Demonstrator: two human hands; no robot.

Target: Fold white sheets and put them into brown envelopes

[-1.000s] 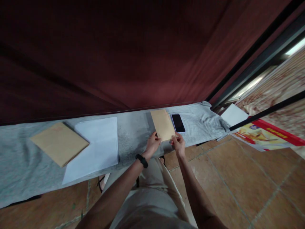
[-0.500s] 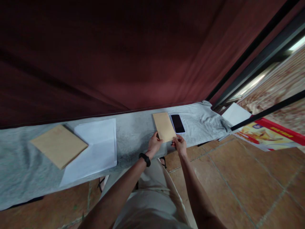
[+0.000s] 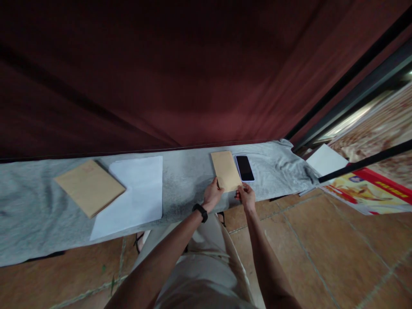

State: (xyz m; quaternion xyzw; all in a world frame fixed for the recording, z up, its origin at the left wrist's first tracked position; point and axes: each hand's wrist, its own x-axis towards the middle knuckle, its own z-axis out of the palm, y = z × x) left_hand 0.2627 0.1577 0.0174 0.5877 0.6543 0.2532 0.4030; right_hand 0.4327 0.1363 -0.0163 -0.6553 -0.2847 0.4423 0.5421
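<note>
A small brown envelope (image 3: 225, 170) lies on the grey cloth (image 3: 183, 180) covering a long low surface. My left hand (image 3: 212, 195), with a black band on its wrist, grips the envelope's near left corner. My right hand (image 3: 247, 196) pinches the near right corner. A black phone (image 3: 245, 168) lies face up just right of the envelope.
To the left lie a stack of brown envelopes (image 3: 89, 187) and white paper sheets (image 3: 135, 193). A dark red curtain (image 3: 180, 73) hangs behind. On the tiled floor at right are a white sheet (image 3: 325, 159) and a colourful printed poster (image 3: 367, 191).
The envelope and both hands have stayed together near the cloth's front edge; the view has shifted slightly, so everything sits a little to the right.
</note>
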